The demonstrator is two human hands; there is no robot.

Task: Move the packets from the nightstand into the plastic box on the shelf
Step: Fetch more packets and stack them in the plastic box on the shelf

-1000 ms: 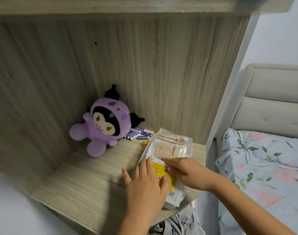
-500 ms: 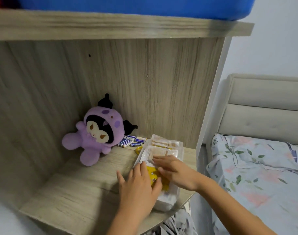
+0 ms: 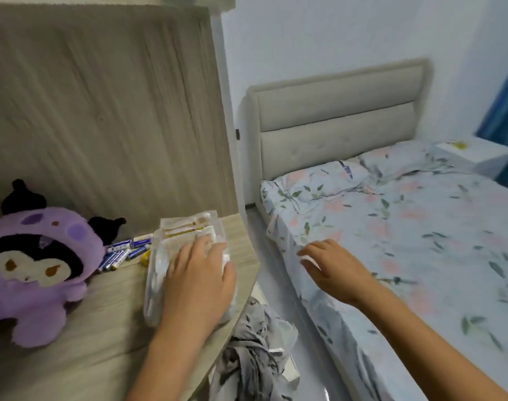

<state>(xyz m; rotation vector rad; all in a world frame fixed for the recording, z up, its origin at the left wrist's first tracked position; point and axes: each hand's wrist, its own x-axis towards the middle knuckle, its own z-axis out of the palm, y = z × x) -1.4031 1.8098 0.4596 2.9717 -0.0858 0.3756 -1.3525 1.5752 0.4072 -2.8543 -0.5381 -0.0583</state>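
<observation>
Two hands in view | left hand (image 3: 199, 280) lies flat, fingers spread, on the packets (image 3: 186, 256) at the nightstand (image 3: 102, 342) edge | right hand (image 3: 335, 264) spread, holding nothing, over the bed (image 3: 406, 227) | risk: slick stack under only a flat palm could fan or slide off the near edge | plastic box not visible

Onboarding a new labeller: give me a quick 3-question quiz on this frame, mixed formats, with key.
1. True or false: the left hand lies on the stack of clear plastic packets on the pale wood-grain nightstand.
2. The right hand is: A) gripping a packet B) empty, fingers spread, over the edge of the floral-sheeted bed C) on the purple plush toy.
3. Fill in: the small blue and white items between the plush toy and the packets are ____.

Key: 1 true; 2 B; 3 batteries.
</observation>
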